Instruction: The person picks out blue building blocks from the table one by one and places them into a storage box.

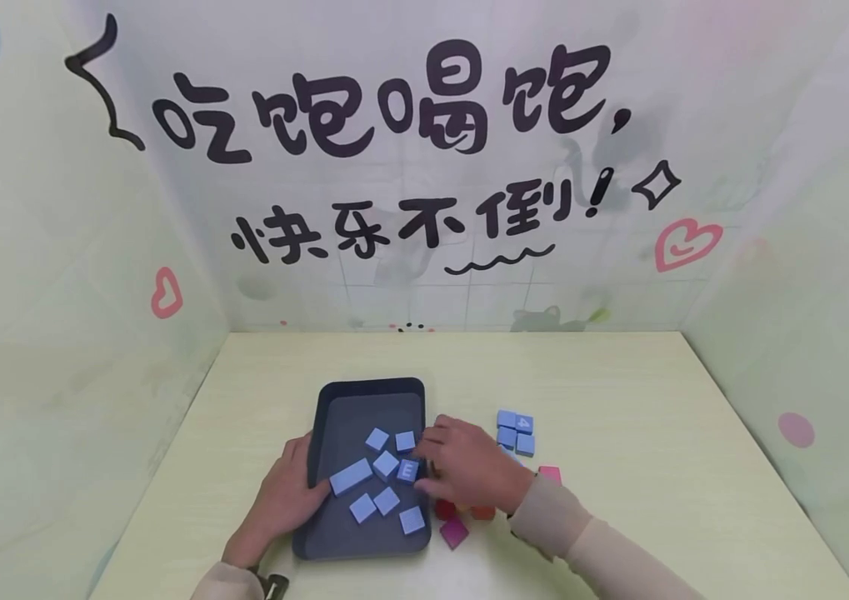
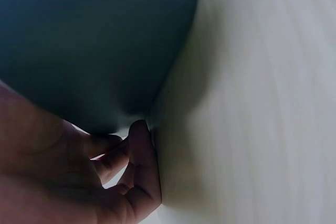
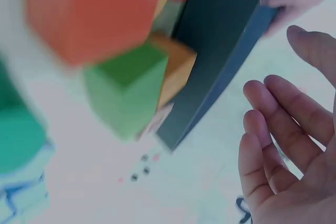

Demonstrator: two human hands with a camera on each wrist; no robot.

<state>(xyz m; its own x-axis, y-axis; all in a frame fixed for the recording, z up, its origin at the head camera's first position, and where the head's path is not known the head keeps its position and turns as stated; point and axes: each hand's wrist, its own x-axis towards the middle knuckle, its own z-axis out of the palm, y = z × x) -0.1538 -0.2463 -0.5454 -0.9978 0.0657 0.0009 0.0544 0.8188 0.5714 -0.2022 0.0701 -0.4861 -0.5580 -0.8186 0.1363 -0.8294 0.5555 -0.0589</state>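
A dark grey tray (image 1: 360,547) lies on the table with several blue cubes and one longer blue block (image 1: 352,477) inside. My left hand (image 1: 282,493) grips its left side, thumb over the rim; in the left wrist view, fingers (image 2: 142,156) curl at the tray's lower edge (image 2: 105,61). Above the tray's right rim is my right hand (image 1: 472,462), fingers loosely bent and spread, close to a blue cube marked E (image 1: 407,472). Nothing sits between those fingers in the right wrist view, where the hand (image 3: 294,156) hovers beside the tray wall (image 3: 210,87).
Right of the tray stand a magenta block (image 1: 454,532) and red pieces (image 1: 445,509), partly under my right hand. Green (image 3: 128,90) and orange (image 3: 177,69) blocks stand along its wall. Farther right are a blue cube group (image 1: 516,432) and a pink block (image 1: 550,474). Printed walls enclose the table.
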